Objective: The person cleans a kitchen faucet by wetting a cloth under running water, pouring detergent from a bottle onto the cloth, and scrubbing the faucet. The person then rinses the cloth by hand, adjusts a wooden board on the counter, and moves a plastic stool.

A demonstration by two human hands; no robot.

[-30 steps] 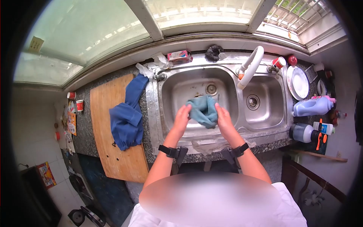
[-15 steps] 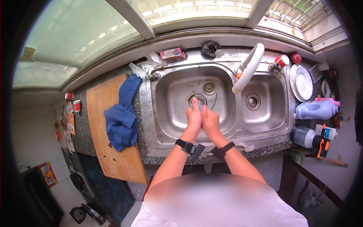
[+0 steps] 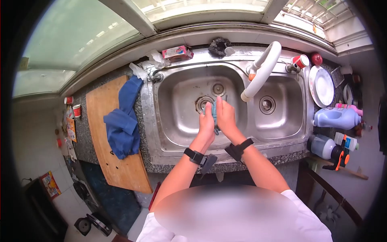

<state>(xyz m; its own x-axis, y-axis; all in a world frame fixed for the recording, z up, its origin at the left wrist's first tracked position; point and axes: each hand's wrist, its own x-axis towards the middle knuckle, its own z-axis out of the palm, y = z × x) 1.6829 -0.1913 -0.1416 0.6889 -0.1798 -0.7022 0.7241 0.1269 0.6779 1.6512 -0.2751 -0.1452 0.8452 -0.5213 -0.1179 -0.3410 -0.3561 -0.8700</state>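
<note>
Both hands are over the larger left basin of the steel sink (image 3: pixel 177 142), just below and right of its drain. Pressed between the palms is a bunched blue-grey cloth (image 3: pixel 214 113), of which a narrow strip and a dangling lower end show. My left hand (image 3: pixel 207 126) is closed against the cloth's left side with the thumb up. My right hand (image 3: pixel 226 118) grips it from the right, thumb also raised. Most of the cloth and several fingers are hidden by the hands.
A white faucet (image 3: pixel 263 76) arches over the divider. On the left, a blue garment (image 3: pixel 123 129) lies on a wooden board (image 3: pixel 98 121). White plates (image 3: pixel 321 86), a lavender bottle (image 3: pixel 336 117) and a spray bottle (image 3: pixel 322 146) line the right side. A pink box (image 3: pixel 175 53) stands behind the sink.
The hands have shifted slightly right from over the drain and parted a little, so more of the cloth shows between them. The view has moved slightly, too.
</note>
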